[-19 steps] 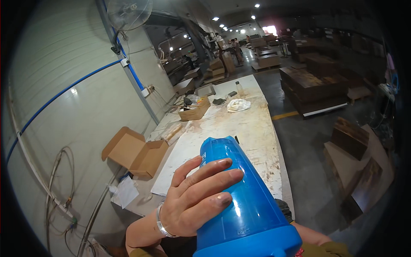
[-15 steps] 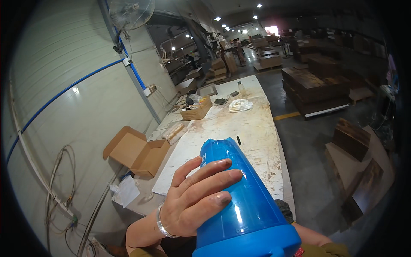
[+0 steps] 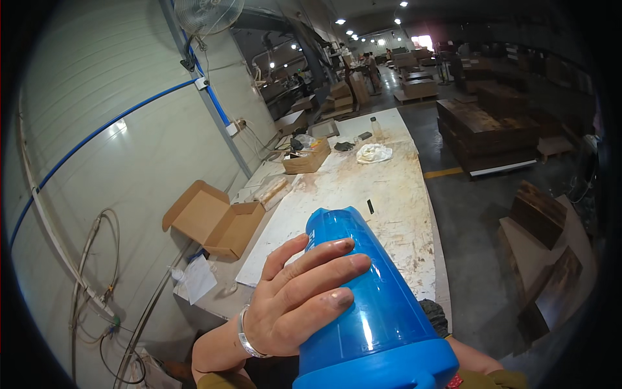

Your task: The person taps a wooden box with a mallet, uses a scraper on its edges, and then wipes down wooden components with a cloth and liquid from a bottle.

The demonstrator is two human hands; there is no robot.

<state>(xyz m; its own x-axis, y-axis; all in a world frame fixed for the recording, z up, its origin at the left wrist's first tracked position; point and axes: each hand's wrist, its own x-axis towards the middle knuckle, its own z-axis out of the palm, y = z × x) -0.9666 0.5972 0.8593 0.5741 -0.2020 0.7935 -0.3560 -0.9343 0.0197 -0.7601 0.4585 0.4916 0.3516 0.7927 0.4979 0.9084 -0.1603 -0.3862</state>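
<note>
A large translucent blue plastic bottle with a wider blue cap end toward me is tipped up close to the camera at the lower middle. My left hand wraps its side, fingers spread across the blue wall, a silver bracelet on the wrist. My right hand is hidden behind the bottle; only a bit of forearm and sleeve shows at the lower right.
A long worn white worktable runs away ahead. An open cardboard box sits at its left, another box with items, a crumpled white bag and a small bottle farther back. Dark wood stacks stand right; white wall left.
The bottle and my left hand have stayed put. The view has shifted only slightly.
</note>
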